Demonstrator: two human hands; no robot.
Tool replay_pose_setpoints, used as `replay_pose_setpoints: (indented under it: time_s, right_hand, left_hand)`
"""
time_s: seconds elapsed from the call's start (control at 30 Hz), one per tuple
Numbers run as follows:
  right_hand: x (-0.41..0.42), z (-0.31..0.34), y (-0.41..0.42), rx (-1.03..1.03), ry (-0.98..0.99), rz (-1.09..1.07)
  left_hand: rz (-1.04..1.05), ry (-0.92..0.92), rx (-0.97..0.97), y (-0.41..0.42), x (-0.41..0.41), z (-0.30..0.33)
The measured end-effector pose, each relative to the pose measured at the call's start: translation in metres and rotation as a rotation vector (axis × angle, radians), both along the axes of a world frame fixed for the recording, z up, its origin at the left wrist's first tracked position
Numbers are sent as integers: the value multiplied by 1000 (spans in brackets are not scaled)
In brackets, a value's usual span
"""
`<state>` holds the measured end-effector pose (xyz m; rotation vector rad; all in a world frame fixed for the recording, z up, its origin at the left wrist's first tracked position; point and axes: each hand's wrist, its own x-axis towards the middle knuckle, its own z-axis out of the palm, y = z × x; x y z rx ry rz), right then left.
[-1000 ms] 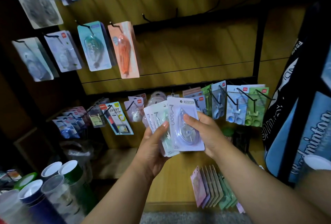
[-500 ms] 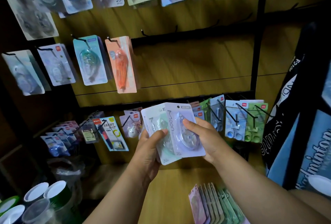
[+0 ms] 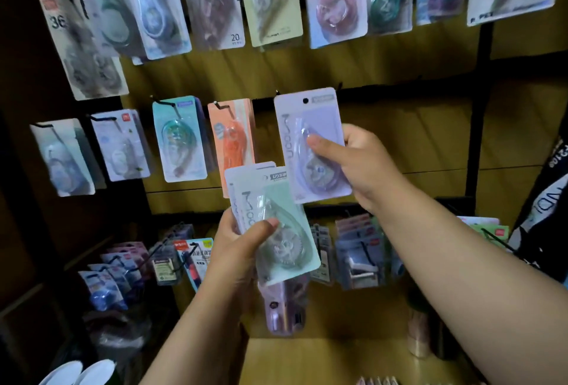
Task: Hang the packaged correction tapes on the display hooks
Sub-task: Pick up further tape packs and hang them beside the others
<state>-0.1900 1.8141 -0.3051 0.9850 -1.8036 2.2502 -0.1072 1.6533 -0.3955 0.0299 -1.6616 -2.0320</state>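
The right hand (image 3: 359, 166) pinches a lilac pack (image 3: 310, 138) of correction tape, thumb on the clear blister at the front and fingers curled behind its right edge. The pack is upright, raised just to the right of the orange pack (image 3: 232, 135), which hangs on its hook in the middle row. The punched hole near the lilac pack's top edge shows as a dark dot with no hook through it, at about the height of the black rail (image 3: 399, 89) that runs off to the right of the orange pack.

The left hand (image 3: 236, 249) is below the orange pack and grips a fanned stack of packs (image 3: 276, 231), thumb pressed across the mint-green one at the front (how many lie behind it is hard to tell). The stack's upper right corner overlaps the lower left edge of the lilac pack.

To the left of the orange pack a teal pack (image 3: 179, 138) and two paler packs hang on the same row. Above it a top row of packs (image 3: 270, 0) hangs against the wooden back panel (image 3: 399, 138). Below it, lower hooks carry more small stationery packs (image 3: 356, 249).
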Motion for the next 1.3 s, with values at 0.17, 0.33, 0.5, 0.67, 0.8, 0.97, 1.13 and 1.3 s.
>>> replay_pose_setpoints:
  time_s: [0.17, 0.33, 0.5, 0.67, 0.8, 0.97, 1.13, 1.3]
  right_hand:
    - [-7, 26, -30, 39, 24, -23]
    - [-14, 26, -42, 55, -30, -62]
    - [-22, 25, -50, 66, -43, -131]
    - [-47, 31, -65, 178, -29, -301]
    - [-49, 23, -62, 411, 37, -510]
    - [1, -9, -34, 400, 284, -771]
    - [29, -34, -21, 369, -31, -102]
    - [29, -45, -10, 227, -143, 51]
  left_hand:
    - [43, -1, -7, -18, -2, 1]
    - [87, -19, 31, -30, 0, -2]
    - [101, -16, 82, -38, 3, -4]
    - [99, -25, 113, -37, 9, -2]
    - [90, -33, 127, -32, 10, 2]
    - [43, -30, 152, -19, 11, 10]
    - [-55, -20, 106, 2, 12, 22]
    - [-91, 9, 90, 11, 11, 26]
